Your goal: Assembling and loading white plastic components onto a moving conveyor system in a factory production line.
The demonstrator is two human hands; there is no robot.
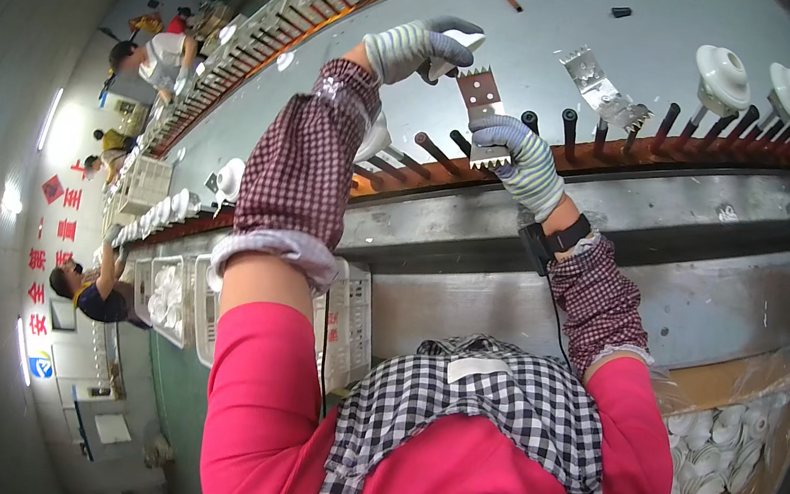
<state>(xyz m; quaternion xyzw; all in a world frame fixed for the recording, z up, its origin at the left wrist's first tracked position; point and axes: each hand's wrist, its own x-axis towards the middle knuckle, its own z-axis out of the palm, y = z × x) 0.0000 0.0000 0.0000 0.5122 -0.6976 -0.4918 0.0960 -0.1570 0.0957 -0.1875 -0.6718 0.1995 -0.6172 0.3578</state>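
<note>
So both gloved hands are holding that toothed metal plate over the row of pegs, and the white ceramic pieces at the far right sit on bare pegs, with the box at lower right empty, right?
Not quite. In the head view the box at lower right is not empty: white ceramic pieces fill it. The rest stands: left hand and right hand hold the toothed metal plate over the pegs.

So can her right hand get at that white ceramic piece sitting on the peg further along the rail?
Probably not right away: the right hand is gripping the toothed metal plate, and the white ceramic piece sits further right along the rail, though nothing blocks the path.
</note>
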